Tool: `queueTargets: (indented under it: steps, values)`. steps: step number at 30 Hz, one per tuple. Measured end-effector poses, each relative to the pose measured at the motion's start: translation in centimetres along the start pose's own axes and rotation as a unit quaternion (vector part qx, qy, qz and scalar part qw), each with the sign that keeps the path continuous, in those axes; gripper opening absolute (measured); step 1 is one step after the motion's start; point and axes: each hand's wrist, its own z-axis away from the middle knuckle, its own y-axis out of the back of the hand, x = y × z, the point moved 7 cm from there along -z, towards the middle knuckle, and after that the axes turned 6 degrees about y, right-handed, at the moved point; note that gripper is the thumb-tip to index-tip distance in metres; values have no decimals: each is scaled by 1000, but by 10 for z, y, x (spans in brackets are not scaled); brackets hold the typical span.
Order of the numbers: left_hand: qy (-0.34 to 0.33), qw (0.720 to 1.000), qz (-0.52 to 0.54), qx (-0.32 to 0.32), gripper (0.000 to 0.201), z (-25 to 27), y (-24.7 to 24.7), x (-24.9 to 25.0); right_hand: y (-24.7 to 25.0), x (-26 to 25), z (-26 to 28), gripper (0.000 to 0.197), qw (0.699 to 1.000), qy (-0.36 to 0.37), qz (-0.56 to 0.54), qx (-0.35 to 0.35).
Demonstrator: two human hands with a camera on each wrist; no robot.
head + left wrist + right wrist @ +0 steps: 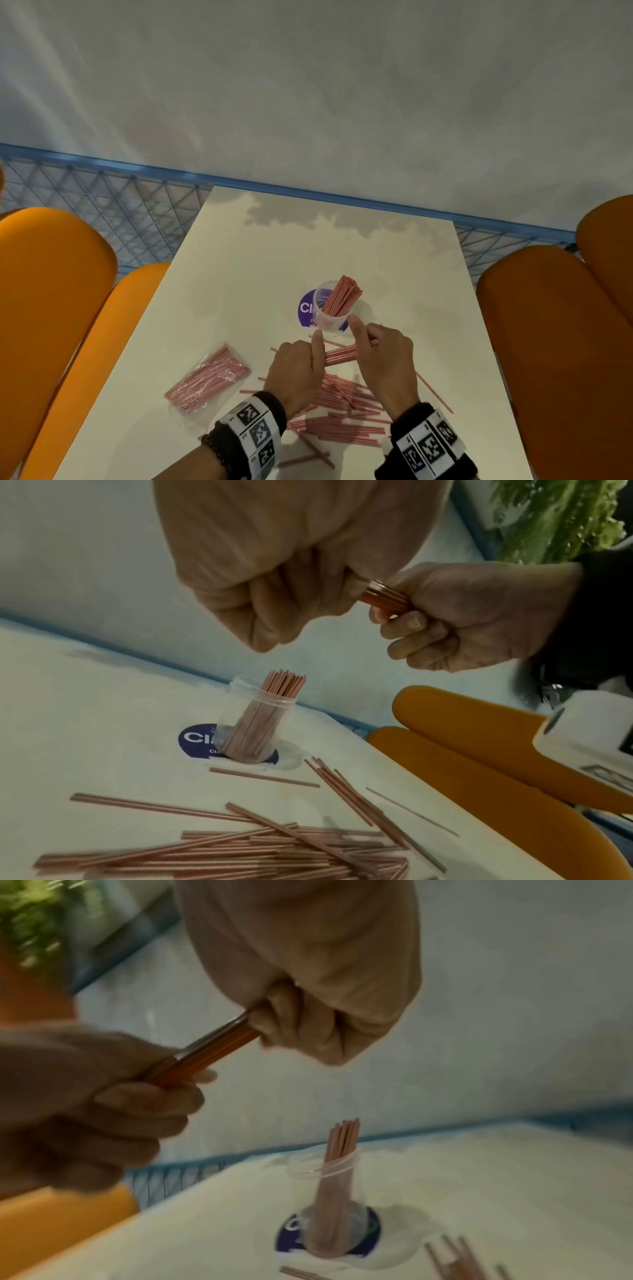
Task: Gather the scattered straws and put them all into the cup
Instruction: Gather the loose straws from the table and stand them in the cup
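A clear plastic cup stands on a purple round sticker mid-table, with a sheaf of red-striped straws leaning in it. Just in front of the cup, both hands hold one horizontal bundle of straws above the table. My left hand grips its left end and my right hand grips its right end, thumbs raised. The wrist views show the bundle clasped in curled fingers of both hands. Many loose straws lie scattered under my wrists.
A clear bag of more straws lies at the left of the white table. Orange chairs flank both sides of the table. A blue mesh fence and a grey floor lie beyond the far edge.
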Motion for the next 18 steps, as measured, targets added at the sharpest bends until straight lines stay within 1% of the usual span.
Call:
queueTargets:
  steps: [1,3,4,5,6,7,8,10,11,12,13,14,15,16,17,18]
  values:
    - [-2,1000,9,-7,59,-2,-2,-1,1,0,-3,55,1000,7,24,-12]
    - [-13,999,16,-38,57,-12,-2,1,12,2,-16,56,999,17,50,-10]
    - [-27,998,6,-64,49,-21,1,3,21,2,-25,56,998,22,63,0]
    - [-37,996,-18,-82,37,-33,6,4,30,3,-35,56,995,31,90,15]
    - [-40,994,-56,-85,23,-48,14,4,37,3,-47,56,991,44,125,27]
    - [-32,991,-103,-81,20,-64,21,4,42,1,-59,55,985,56,158,34]
    - [-15,985,-154,-81,37,-80,23,3,44,0,-71,53,979,70,189,41]
    - [7,971,-221,-94,78,-108,17,4,38,-10,-93,48,962,108,246,56]
    - [9,965,-240,-106,98,-118,9,7,32,-18,-101,42,949,148,271,64]
    - [13,961,-250,-119,115,-126,0,9,22,-26,-107,30,933,186,303,61]
    - [25,959,-248,-133,126,-134,-10,8,8,-29,-112,13,914,222,339,36]
    - [41,958,-243,-149,132,-139,-21,5,-8,-28,-115,15,901,227,368,-14]
    - [56,956,-236,-166,132,-141,-30,1,-25,-20,-118,24,894,221,382,-75]
    - [66,953,-231,-182,126,-142,-38,-2,-38,-9,-119,26,891,204,386,-124]
    - [70,952,-230,-189,117,-141,-43,-5,-47,-1,-120,23,889,190,388,-152]
    - [70,953,-230,-187,106,-141,-46,-7,-53,2,-119,20,889,187,385,-161]
